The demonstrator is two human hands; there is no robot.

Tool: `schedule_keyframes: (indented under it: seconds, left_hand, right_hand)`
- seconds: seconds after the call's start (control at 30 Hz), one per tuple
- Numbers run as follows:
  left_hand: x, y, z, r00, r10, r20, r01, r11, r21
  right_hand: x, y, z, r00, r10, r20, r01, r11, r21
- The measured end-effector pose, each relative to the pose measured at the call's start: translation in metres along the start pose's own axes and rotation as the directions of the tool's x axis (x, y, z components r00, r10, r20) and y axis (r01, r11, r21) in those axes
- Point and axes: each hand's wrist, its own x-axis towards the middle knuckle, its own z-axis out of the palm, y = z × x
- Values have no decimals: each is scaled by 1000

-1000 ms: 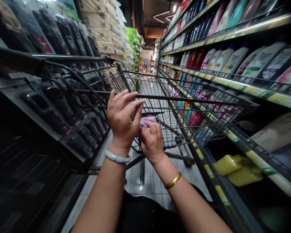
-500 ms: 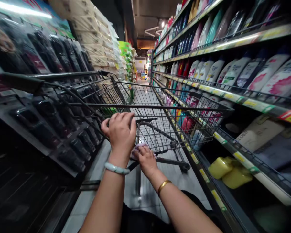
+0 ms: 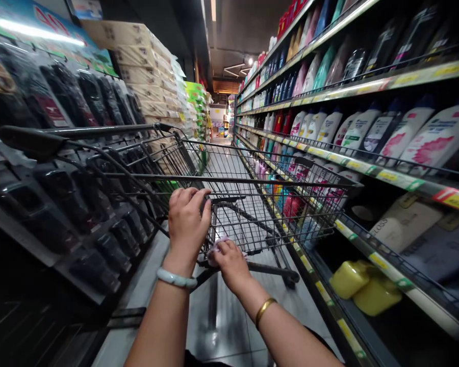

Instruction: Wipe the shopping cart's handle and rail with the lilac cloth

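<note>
Fingers of the right hand (image 3: 231, 262) are bunched down over a crumpled lilac cloth (image 3: 213, 253), pretty snug, with bits of it poking out at the knuckles and thumb side. That cloth sits right at the bottom edge of the shopping cart (image 3: 252, 181), on the near wire side, lower than the left hand (image 3: 188, 221) and a bit to its right. Left one's up just under the top rail, back of the hand facing the camera, fingers bent toward the wires, thumb angled up; can't tell if it's actually hooked on anything. Both forearms reach up from the bottom of the view, angling inward, pale green bangle (image 3: 176, 278) on the left wrist, gold bangle (image 3: 265, 312) on the right. Shampoo bottles (image 3: 361, 130) line the shelves to the right.
</note>
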Motion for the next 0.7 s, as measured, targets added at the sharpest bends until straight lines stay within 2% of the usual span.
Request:
schedule_keyframes:
  seconds: [0.03,0.1,0.2,0.27,0.37,0.43,0.5,0.6,0.63,0.7]
  left_hand:
    - [-1,-1,2,1000,12,-8,-12,1000,-6]
    - [-2,-3,5,999,17,-30,-17,1000,-11]
    - [-5,-3,8,998,20,-62,-21,1000,-18]
    - [-6,-3,9,997,29,-74,-31,999,-24]
    - [-5,-4,9,996,46,-82,-50,998,-47]
    - [-5,-5,9,995,48,-87,-53,997,-61]
    - [-4,-5,9,995,43,-90,-48,997,-60]
    - [-3,-3,10,997,29,-74,-33,999,-41]
    - [-2,-3,9,998,27,-65,-29,999,-33]
    - [-2,-1,9,999,24,-49,-25,1000,-14]
  right_hand:
    - [2,-1,-7,1000,24,-16,-24,999,35]
    - [10,-4,-27,990,59,-127,-46,993,108]
    - [22,-6,-47,957,57,-285,-17,990,142]
    - [22,-4,-45,965,64,-255,-29,990,137]
    - [11,0,-32,993,91,-73,-83,992,99]
    - [7,0,-34,993,113,-43,-108,988,106]
    - [11,0,-47,982,115,-150,-93,985,145]
    - [22,2,-68,924,107,-367,-55,987,151]
    - [24,3,-70,910,109,-400,-56,988,141]
    - [21,6,-60,926,92,-367,-53,992,114]
